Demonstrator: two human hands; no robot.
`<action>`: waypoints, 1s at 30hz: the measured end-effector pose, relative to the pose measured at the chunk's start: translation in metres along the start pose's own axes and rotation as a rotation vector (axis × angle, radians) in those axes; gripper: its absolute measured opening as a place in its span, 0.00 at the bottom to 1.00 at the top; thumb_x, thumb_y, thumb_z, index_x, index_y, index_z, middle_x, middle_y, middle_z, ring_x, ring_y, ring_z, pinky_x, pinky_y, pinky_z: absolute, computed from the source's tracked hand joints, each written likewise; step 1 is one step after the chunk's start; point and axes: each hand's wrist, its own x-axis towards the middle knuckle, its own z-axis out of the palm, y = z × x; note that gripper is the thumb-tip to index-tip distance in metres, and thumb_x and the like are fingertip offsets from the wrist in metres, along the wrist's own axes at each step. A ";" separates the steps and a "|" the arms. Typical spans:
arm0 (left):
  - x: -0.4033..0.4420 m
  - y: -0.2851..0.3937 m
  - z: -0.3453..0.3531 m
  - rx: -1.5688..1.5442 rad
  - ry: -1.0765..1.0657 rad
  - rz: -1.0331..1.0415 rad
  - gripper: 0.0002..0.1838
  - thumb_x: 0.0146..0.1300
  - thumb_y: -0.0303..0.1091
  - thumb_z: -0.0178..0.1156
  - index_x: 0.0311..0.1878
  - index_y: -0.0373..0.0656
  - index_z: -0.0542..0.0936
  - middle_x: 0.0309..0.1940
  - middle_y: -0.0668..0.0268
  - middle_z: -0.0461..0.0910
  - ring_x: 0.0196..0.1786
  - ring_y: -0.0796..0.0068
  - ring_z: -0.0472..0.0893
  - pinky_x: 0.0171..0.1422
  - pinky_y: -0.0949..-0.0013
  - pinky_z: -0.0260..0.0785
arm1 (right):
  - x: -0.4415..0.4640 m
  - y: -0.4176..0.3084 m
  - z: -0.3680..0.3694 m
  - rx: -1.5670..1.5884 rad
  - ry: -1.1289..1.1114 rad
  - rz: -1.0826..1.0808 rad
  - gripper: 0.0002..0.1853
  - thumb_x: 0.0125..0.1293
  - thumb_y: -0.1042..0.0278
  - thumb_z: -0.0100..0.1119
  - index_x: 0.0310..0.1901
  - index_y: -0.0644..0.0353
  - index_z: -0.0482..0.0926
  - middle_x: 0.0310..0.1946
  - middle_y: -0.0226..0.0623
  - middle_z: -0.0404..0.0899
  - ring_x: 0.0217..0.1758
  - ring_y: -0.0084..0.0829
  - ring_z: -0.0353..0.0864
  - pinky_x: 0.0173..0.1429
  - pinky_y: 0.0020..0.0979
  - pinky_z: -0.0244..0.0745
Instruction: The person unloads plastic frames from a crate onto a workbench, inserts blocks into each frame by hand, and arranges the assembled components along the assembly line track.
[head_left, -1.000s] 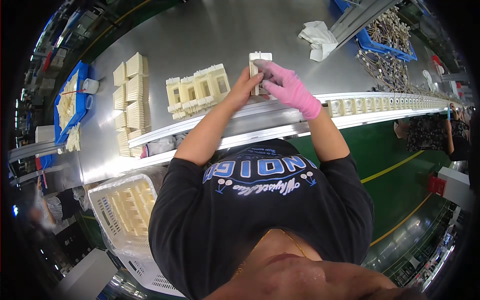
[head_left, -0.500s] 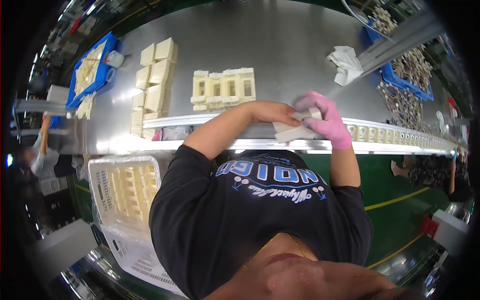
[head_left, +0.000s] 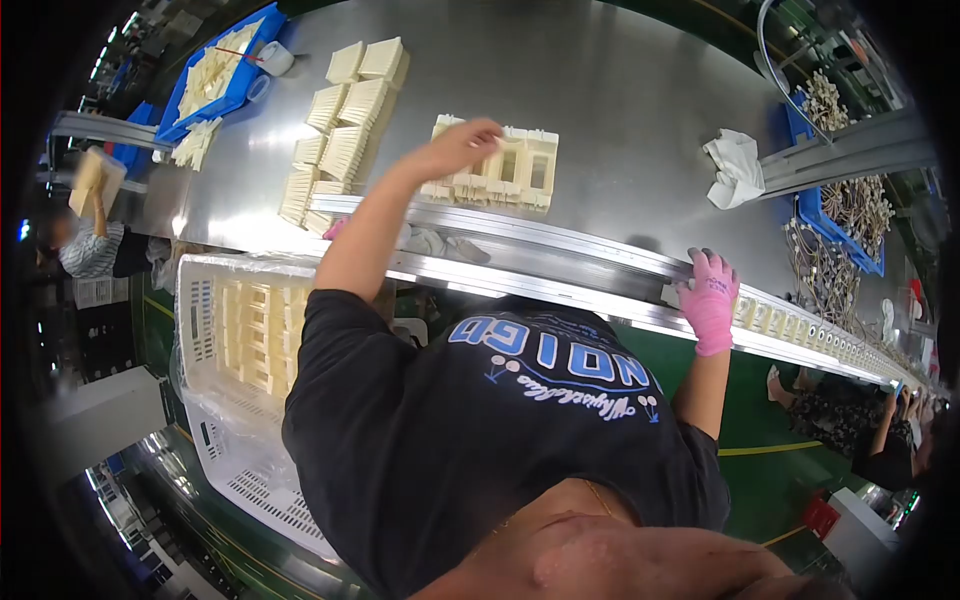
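My bare left hand (head_left: 462,147) is over the left part of a group of cream plastic frames (head_left: 510,168), its fingers loosely bent and nothing visible in them. Whether it touches a frame is unclear. My right hand (head_left: 710,292), in a pink glove, lies open on the metal rail (head_left: 590,254) with its fingers apart. A small pale edge shows beside its thumb. Just right of this glove, a row of cream units (head_left: 775,320) sits in the rail.
Stacked cream parts (head_left: 350,108) stand at left, near a blue tray (head_left: 246,82) and a white cup (head_left: 275,58). A white cloth (head_left: 735,168) and cable bundles (head_left: 850,215) are at right. A white crate (head_left: 198,345) is at lower left. Other people are at both sides.
My hands have separated from the pale part they held together. The left has moved over the cream frames, the right onto the rail. The view has shifted and tilted.
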 end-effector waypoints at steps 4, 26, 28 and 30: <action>-0.029 -0.056 -0.060 0.191 0.345 0.001 0.16 0.59 0.30 0.53 0.51 0.40 0.72 0.47 0.59 0.74 0.50 0.66 0.74 0.53 0.68 0.66 | 0.016 -0.024 -0.018 0.172 0.131 -0.119 0.25 0.50 0.66 0.58 0.53 0.54 0.68 0.50 0.42 0.70 0.56 0.45 0.66 0.63 0.43 0.54; -0.198 -0.179 -0.138 1.306 -0.037 -0.205 0.43 0.48 0.21 0.53 0.69 0.56 0.49 0.68 0.60 0.50 0.72 0.67 0.47 0.71 0.55 0.42 | 0.068 -0.108 0.047 0.458 -0.048 -0.189 0.13 0.60 0.67 0.49 0.44 0.61 0.74 0.35 0.43 0.77 0.41 0.43 0.75 0.47 0.39 0.68; -0.204 -0.192 -0.129 1.393 -0.120 -0.172 0.47 0.45 0.27 0.61 0.69 0.55 0.49 0.69 0.61 0.47 0.72 0.69 0.44 0.72 0.56 0.39 | 0.069 -0.108 0.048 0.450 -0.062 -0.173 0.13 0.60 0.67 0.49 0.44 0.61 0.74 0.36 0.43 0.77 0.42 0.43 0.75 0.47 0.39 0.68; -0.195 -0.180 -0.124 1.415 -0.262 -0.222 0.51 0.40 0.31 0.66 0.69 0.55 0.49 0.69 0.61 0.46 0.72 0.68 0.44 0.73 0.56 0.39 | 0.069 -0.107 0.049 0.444 -0.078 -0.145 0.13 0.60 0.66 0.48 0.45 0.61 0.74 0.37 0.44 0.77 0.42 0.43 0.75 0.48 0.39 0.68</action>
